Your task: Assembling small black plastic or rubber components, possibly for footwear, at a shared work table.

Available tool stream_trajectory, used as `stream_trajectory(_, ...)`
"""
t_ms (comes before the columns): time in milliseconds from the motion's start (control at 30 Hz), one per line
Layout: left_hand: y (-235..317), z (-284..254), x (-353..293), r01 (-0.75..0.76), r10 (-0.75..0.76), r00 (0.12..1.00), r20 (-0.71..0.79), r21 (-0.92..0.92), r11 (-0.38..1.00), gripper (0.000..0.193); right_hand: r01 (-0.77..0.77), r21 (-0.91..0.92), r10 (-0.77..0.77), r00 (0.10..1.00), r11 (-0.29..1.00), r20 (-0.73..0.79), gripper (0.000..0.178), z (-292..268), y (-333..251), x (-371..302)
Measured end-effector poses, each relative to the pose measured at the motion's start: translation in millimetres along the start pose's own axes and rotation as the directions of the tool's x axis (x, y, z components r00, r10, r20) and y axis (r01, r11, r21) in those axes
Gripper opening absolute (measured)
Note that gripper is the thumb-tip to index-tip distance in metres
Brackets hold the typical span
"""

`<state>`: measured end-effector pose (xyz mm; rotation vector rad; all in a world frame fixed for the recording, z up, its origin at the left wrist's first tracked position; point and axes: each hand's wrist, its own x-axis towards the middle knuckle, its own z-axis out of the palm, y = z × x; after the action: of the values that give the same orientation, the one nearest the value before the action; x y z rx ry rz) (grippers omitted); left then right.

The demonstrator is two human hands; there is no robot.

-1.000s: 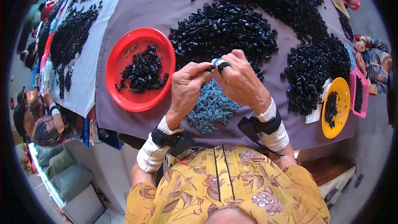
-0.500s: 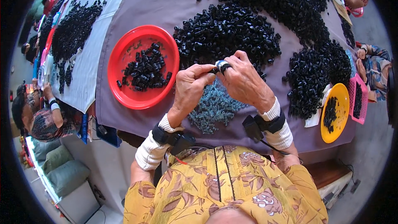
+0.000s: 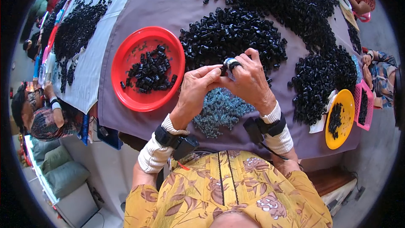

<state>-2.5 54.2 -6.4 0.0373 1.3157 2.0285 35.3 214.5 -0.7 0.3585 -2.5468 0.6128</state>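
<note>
My left hand (image 3: 193, 88) pinches a small black hollow plastic piece (image 3: 224, 71) between thumb and forefinger. My right hand (image 3: 249, 80) is closed against it with curled fingers, one wrapped in white and black tape. Whatever my right fingertips hold is too small and hidden to name. Under both hands lies a heap of small bluish coil springs (image 3: 221, 112). Just beyond is a large pile of black tubular pieces (image 3: 232, 31). A red round plate (image 3: 145, 103), left of my left hand, holds more black pieces.
More black pieces (image 3: 322, 82) are heaped at right and across the far side. At the right edge sit a yellow plate (image 3: 346, 114) and a pink basket (image 3: 368, 118). Other people (image 3: 382, 71) work along both sides. A mauve cloth (image 3: 112, 88) covers the table.
Both hands stay together over the springs. My left thumb and forefinger have closed in over the black piece, and my right hand has turned slightly. The view has shifted a little.
</note>
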Motion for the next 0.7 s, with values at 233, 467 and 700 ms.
stream_trajectory(233,0.2,-2.8,-2.5,0.024,-0.025,0.999,0.034,0.038,0.999,0.022,0.001,0.020,-0.002,0.999,1.000,0.051,0.026,-5.2,-0.4,-1.7)
stream_trajectory(467,0.1,-4.4,-1.8,-0.025,0.008,0.997,0.080,0.211,0.977,0.023,-0.007,0.018,0.005,0.996,1.000,0.090,0.033,-5.9,0.8,-1.7)
stream_trajectory(700,2.6,2.2,-7.7,-0.065,0.034,0.994,0.106,0.298,0.952,0.022,0.034,0.012,-0.035,0.997,0.999,0.065,0.036,-7.2,0.8,-3.1)
